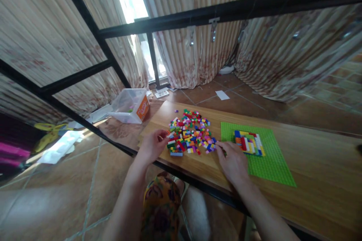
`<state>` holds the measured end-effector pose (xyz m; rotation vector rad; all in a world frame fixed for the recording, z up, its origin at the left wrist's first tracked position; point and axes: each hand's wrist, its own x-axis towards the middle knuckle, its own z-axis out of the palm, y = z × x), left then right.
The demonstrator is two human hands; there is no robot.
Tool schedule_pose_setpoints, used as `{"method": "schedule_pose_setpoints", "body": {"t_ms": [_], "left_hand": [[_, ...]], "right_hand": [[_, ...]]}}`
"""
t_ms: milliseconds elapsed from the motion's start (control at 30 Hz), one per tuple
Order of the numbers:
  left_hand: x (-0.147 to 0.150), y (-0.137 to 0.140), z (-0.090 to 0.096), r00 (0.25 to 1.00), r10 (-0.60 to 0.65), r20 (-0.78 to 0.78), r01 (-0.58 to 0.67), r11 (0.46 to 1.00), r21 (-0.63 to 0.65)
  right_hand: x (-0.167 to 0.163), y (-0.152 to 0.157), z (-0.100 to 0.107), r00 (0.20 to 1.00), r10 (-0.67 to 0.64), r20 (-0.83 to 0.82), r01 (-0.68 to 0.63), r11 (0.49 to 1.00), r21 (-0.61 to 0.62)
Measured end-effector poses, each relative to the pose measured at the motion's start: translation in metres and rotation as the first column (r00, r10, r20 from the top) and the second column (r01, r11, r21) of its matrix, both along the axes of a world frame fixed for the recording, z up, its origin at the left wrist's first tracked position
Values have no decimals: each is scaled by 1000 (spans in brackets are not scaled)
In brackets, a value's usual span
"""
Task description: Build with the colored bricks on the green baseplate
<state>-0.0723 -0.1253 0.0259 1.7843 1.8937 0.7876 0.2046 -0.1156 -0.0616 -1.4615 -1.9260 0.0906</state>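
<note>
A heap of small multicoloured building bricks (190, 132) lies loose on the wooden table. At the heap's left edge is my left hand (154, 145), its fingers curled in toward the thumb; anything between the fingertips is too small to make out. My right hand (233, 162) rests at the right edge, fingertips touching the outer bricks, with the forefinger and thumb apart. Just beyond it, a green baseplate (278, 162) bears a low rectangular build of bricks (250, 143) in blue, red, white and yellow. One pale blue brick (177, 154) lies at the heap's near side.
The wooden table (319, 158) has a dark frame along its near edge. On the floor beyond its left end stands a clear plastic bin (127, 107) with an orange label. Black metal bars (175, 24) cross in front of the curtains (181, 60). Papers (222, 95) lie on the tiles.
</note>
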Motion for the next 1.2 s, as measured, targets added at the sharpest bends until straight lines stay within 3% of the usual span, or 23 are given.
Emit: {"method": "schedule_pose_setpoints", "body": {"t_ms": [133, 267, 433, 633, 967, 1200], "left_hand": [[15, -38, -30, 998, -51, -31, 51, 998, -28], [24, -44, -48, 998, 34, -51, -31, 998, 58], [22, -37, -53, 990, 135, -44, -131, 988, 87], [31, -27, -58, 991, 119, -66, -115, 991, 65], [47, -19, -62, 983, 172, 63, -177, 980, 90], [45, -20, -61, 990, 114, -89, -101, 986, 132]], "right_hand": [[1, 2, -3, 1000, -18, -10, 18, 1000, -12], [5, -3, -2, 996, -11, -92, 11, 1000, 2], [5, -13, 7, 976, 56, -210, -56, 998, 9], [4, -19, 18, 950, 88, -301, -103, 994, -35], [15, -26, 32, 923, 131, -361, -144, 990, -8], [21, -28, 34, 930, 109, -352, -134, 990, -49]]}}
